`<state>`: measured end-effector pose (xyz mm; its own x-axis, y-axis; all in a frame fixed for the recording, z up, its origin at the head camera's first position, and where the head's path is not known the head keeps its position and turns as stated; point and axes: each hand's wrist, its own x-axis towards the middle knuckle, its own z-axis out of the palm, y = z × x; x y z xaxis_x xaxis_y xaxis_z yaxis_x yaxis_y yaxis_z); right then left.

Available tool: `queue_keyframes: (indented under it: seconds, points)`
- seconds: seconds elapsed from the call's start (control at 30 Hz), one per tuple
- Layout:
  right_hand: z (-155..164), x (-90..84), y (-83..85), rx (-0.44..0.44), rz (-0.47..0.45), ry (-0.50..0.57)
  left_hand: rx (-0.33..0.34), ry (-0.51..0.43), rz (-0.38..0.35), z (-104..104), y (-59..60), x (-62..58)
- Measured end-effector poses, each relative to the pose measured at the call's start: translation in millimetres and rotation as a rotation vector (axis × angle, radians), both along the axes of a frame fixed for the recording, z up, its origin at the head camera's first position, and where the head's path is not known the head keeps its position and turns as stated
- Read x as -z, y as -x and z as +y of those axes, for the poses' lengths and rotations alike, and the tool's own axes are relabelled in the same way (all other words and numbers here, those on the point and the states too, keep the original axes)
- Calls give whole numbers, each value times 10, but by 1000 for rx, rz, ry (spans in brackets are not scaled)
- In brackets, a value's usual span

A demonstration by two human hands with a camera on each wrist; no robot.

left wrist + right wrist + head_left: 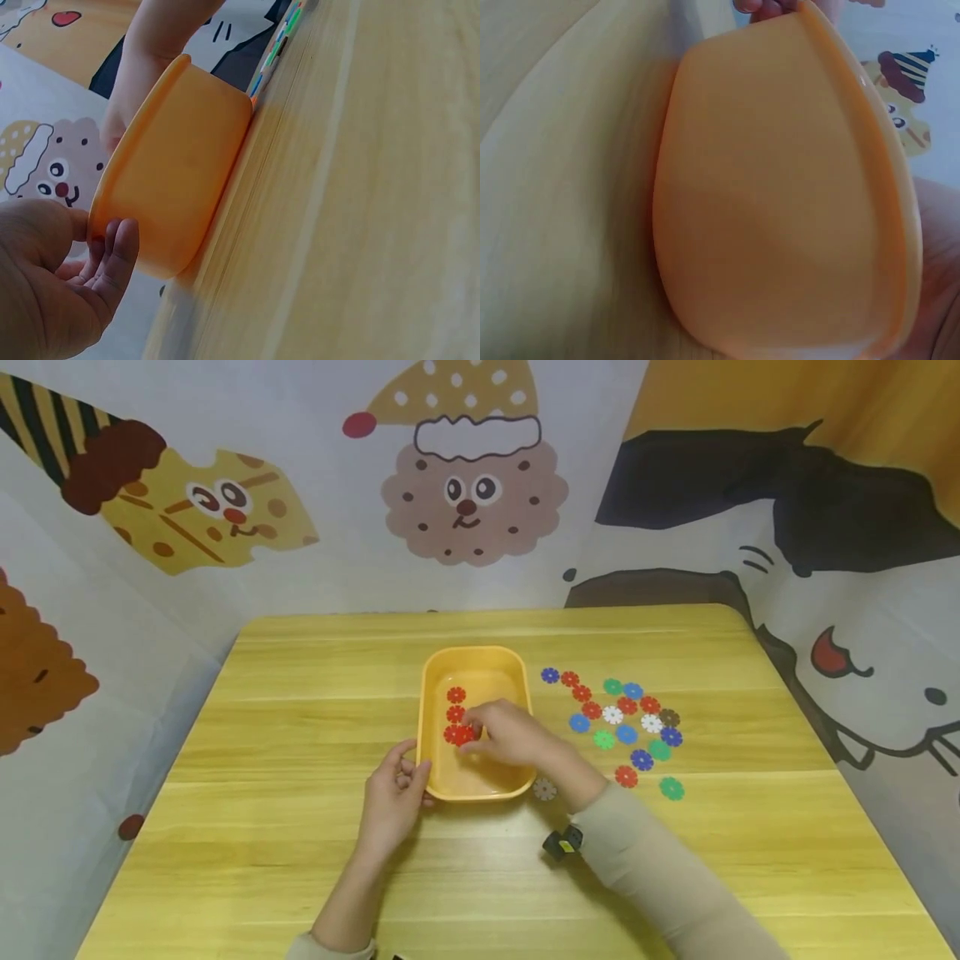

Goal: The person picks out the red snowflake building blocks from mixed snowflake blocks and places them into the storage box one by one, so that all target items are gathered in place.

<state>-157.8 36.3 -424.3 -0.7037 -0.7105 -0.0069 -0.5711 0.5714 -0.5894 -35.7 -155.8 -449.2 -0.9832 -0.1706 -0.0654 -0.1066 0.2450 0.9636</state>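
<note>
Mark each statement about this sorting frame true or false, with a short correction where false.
1. The right hand is inside the yellow tray, at the red discs. True.
2. The left hand lies flat on the table, away from the tray. False: it touches the tray's near left corner, thumb on the rim.
3. Only red discs show in the tray. True.
4. The loose discs lie left of the tray. False: they lie to its right.
5. The tray is tipped over. False: it sits upright.
</note>
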Motion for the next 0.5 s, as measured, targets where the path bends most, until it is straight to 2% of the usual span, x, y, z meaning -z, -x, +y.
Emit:
queue_keyframes:
  seconds: [0.13,0.27,0.5]
  points:
    - [-86,11,-17,-22,5,-92,-1,-13,0,-4,-1,13]
    - [-160,57,-26,-34,23,-141,-1,-16,0,-8,-2,25]
    - [-204,107,-24,-50,6,-127,10,-8,21,-13,8,21]
